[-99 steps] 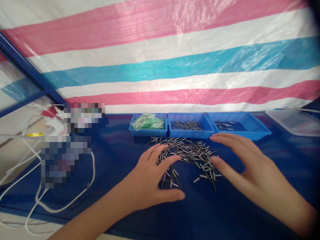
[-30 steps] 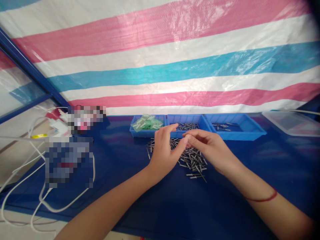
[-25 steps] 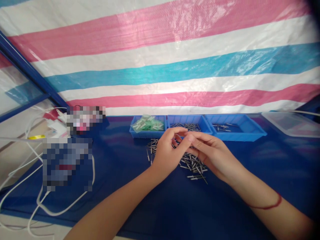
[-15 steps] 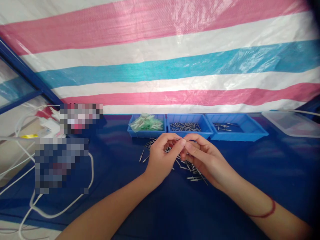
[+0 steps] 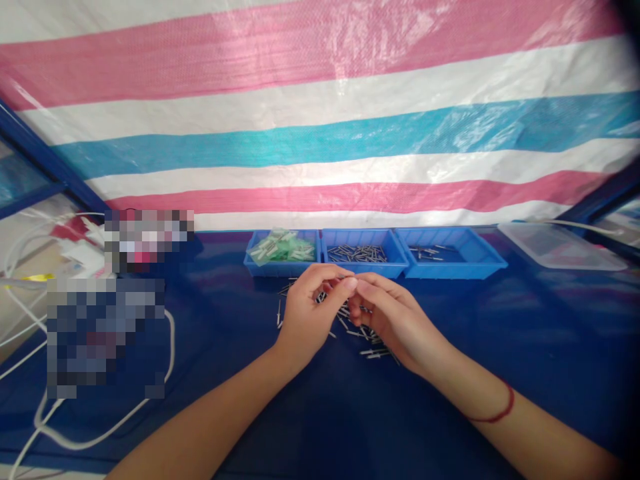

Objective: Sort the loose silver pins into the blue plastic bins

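Observation:
My left hand (image 5: 310, 317) and my right hand (image 5: 397, 317) meet at their fingertips above a loose pile of blind rivets (image 5: 373, 352) on the blue table. Thumb and forefinger are pinched on each hand. A thin grey sliver shows at the left fingertips, too small to name; whatever is between the right fingertips is hidden. Part of the pile lies behind my hands. Just beyond stand three blue bins: the left bin (image 5: 280, 269) holds green-and-clear plastic packets (image 5: 284, 247), the middle bin (image 5: 367, 269) many rivets, and the right bin (image 5: 457, 268) a few.
A translucent plastic lid (image 5: 560, 247) lies at the back right. White cables (image 5: 173, 347) loop over the table's left side near blurred-out items. Behind the bins hangs a striped plastic sheet (image 5: 320, 147), with a blue metal frame post (image 5: 35, 153) at the left.
The view has shifted slightly, so the bins and hands appear farther left. Both hands keep their fingertips together over the pile, with only a slight change in the right fingers.

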### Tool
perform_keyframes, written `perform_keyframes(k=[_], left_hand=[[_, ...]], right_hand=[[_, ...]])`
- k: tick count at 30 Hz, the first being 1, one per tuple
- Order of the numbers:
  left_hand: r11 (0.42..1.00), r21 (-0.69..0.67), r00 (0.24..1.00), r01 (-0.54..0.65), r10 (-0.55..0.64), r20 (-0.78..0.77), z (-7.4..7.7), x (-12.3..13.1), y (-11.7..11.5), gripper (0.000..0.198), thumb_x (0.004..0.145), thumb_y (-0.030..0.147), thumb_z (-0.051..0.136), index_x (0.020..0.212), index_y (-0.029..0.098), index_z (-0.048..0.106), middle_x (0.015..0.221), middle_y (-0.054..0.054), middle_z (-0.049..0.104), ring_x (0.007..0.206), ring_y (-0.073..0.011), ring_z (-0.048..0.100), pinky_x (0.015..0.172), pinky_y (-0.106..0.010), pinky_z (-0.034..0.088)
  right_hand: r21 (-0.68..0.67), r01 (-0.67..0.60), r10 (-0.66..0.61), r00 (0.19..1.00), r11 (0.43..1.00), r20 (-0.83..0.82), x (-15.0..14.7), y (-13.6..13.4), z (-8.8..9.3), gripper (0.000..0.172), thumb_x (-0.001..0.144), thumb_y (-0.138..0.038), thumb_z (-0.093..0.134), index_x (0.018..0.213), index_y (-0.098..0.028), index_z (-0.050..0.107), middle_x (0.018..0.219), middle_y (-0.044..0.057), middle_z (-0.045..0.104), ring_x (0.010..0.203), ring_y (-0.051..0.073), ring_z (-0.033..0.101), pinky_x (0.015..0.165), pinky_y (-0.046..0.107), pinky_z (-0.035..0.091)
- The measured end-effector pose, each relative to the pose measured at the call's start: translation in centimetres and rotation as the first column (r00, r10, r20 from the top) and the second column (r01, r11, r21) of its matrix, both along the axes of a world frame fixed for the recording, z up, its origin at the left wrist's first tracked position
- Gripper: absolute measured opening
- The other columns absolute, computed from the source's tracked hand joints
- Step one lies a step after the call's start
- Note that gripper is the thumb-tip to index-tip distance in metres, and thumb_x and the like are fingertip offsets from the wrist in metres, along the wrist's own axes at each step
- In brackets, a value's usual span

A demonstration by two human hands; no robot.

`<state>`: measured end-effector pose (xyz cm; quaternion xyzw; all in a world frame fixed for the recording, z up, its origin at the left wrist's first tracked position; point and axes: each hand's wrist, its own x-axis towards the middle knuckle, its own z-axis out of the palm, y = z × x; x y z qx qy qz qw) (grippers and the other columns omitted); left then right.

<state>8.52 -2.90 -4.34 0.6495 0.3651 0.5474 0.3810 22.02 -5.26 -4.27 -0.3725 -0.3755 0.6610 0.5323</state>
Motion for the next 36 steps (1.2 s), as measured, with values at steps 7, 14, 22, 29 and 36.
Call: perform_keyframes(k=[7, 14, 22, 29, 36], left_hand=[[0.998, -0.059, 0.998, -0.026, 0.029, 0.055, 0.4, 0.2, 0.1, 0.01, 0.082, 0.026, 0.063, 0.087, 0.017, 0.065, 0.078, -0.001, 0.068, 0.072, -0.012, 0.063, 0.068, -0.023, 0.051], [0.996, -0.089, 0.996, -0.008, 0.016, 0.086, 0.3, 0.3, 0.1, 0.01, 0.08, 0.025, 0.065, 0.086, 0.017, 0.065, 0.076, 0.0, 0.069, 0.07, -0.0114, 0.065, 0.067, -0.022, 0.052], [0.999, -0.042, 0.999, -0.02, 0.022, 0.049, 0.3, 0.2, 0.2, 0.009, 0.081, 0.026, 0.064, 0.086, 0.018, 0.065, 0.085, -0.002, 0.069, 0.077, -0.0127, 0.065, 0.071, -0.023, 0.053], [0.999, -0.048, 1.0, 0.002, -0.003, -0.013, 0.0, 0.2, 0.5, 0.01, 0.083, 0.026, 0.062, 0.087, 0.018, 0.066, 0.09, -0.003, 0.067, 0.083, -0.0143, 0.063, 0.072, -0.024, 0.051], [0.996, -0.012, 0.964, 0.085, -0.086, -0.251, -0.2, -0.1, 0.6, 0.015, 0.088, 0.03, 0.055, 0.091, 0.018, 0.063, 0.087, -0.003, 0.065, 0.076, -0.0133, 0.06, 0.068, -0.023, 0.048]], right_hand=[[-0.033, -0.006, 0.005, 0.999, 0.999, -0.035, 0.1, 0.1, -0.1, 0.017, 0.076, -0.036, 0.068, 0.083, -0.021, 0.064, 0.064, -0.002, 0.054, 0.059, 0.01, 0.048, 0.055, 0.023, 0.04], [-0.013, 0.006, -0.007, 1.0, 1.0, -0.016, 0.3, 0.2, 0.0, 0.016, 0.075, -0.035, 0.07, 0.079, -0.02, 0.066, 0.06, -0.002, 0.054, 0.058, 0.009, 0.047, 0.055, 0.022, 0.04], [-0.012, 0.1, -0.1, 0.995, 0.995, 0.015, 0.6, 0.2, 0.8, 0.019, 0.07, -0.033, 0.075, 0.081, -0.02, 0.067, 0.058, -0.003, 0.054, 0.055, 0.008, 0.048, 0.053, 0.023, 0.04], [0.172, 0.194, -0.22, 0.964, 0.966, 0.147, 1.2, 0.5, 0.2, 0.018, 0.072, -0.032, 0.073, 0.086, -0.023, 0.066, 0.057, -0.004, 0.054, 0.051, 0.01, 0.048, 0.051, 0.025, 0.039], [0.507, 0.17, -0.39, 0.845, 0.845, 0.366, 1.9, 0.3, 1.1, 0.009, 0.079, -0.031, 0.066, 0.08, -0.023, 0.061, 0.077, 0.0, 0.057, 0.06, 0.011, 0.051, 0.055, 0.027, 0.043]])
